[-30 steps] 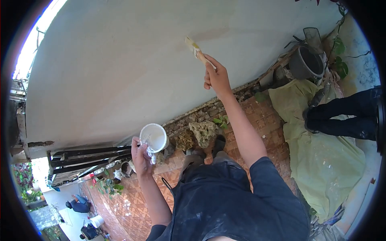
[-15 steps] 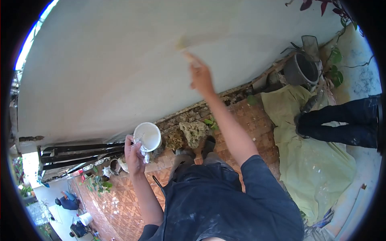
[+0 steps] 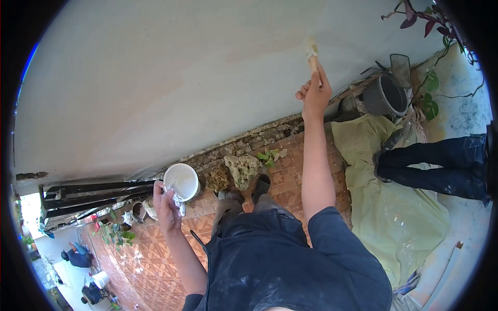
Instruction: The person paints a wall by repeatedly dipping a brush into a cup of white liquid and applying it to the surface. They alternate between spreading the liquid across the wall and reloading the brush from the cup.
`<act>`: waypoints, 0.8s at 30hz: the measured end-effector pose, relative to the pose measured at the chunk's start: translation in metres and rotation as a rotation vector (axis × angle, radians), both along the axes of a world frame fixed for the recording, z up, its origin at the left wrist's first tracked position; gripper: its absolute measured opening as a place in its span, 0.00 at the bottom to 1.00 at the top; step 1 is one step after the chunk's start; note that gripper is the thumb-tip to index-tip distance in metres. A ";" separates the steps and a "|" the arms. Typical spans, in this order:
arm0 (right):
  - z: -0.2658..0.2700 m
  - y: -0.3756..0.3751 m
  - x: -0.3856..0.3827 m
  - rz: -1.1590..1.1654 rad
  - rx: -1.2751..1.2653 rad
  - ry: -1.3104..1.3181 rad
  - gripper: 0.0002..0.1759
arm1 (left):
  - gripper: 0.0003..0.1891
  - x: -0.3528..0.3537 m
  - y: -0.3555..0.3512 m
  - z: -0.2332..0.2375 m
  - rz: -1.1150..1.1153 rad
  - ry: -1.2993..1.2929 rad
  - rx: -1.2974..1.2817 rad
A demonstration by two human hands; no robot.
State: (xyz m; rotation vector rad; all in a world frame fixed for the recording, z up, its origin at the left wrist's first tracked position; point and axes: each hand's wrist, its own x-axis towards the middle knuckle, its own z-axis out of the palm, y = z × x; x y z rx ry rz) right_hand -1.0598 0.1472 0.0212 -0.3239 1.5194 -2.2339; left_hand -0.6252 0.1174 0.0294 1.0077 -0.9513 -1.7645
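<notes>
My right hand (image 3: pixel 315 96) is closed round the handle of a paintbrush (image 3: pixel 312 56), whose pale bristles are against or just in front of the whitish wall (image 3: pixel 155 67). Faint pinkish-brown patches show on the wall. Lower down, my left hand (image 3: pixel 167 207) grips a white tub (image 3: pixel 181 182) by its rim, with white material inside and white smears around the fingers.
Rocks (image 3: pixel 243 171) lie along the wall's base near my feet. A dark bucket (image 3: pixel 385 95) and a green sheet (image 3: pixel 389 207) are at right, beside another person's legs (image 3: pixel 436 166). Black bars (image 3: pixel 93 199) lean at left. Two people are far off at lower left.
My right hand has swung to the right across the wall with the brush. My left hand and the tub have shifted slightly left in view, as has the whole scene below.
</notes>
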 end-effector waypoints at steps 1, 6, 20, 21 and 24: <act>0.001 -0.003 0.005 0.004 0.005 0.001 0.22 | 0.10 0.002 0.000 -0.002 0.010 -0.016 0.001; -0.002 -0.057 0.063 0.057 0.170 0.058 0.24 | 0.10 0.003 -0.003 -0.005 0.030 -0.021 0.019; 0.021 -0.046 0.073 0.246 0.358 0.026 0.22 | 0.10 0.000 -0.053 -0.005 -0.090 -0.053 0.047; 0.016 -0.038 0.059 0.108 0.307 0.003 0.22 | 0.10 0.006 -0.058 -0.006 -0.086 -0.049 0.050; 0.010 -0.036 0.049 -0.041 0.103 -0.002 0.20 | 0.10 0.030 -0.069 -0.013 -0.070 -0.051 0.040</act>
